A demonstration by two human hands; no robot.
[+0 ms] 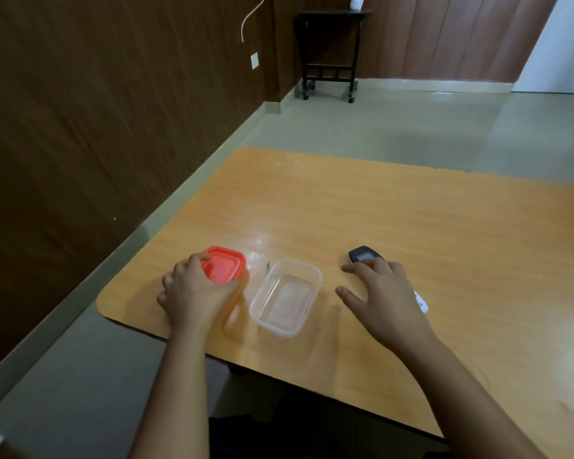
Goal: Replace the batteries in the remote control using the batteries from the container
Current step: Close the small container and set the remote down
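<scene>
Gripping red lid with left hand | covering remote with right hand, fingers spread loose, possibly touching | clear container between both hands

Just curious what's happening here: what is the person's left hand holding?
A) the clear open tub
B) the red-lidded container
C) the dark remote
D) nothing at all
B: the left hand curls round the red-lidded container, while the clear tub sits untouched beside it.
</scene>
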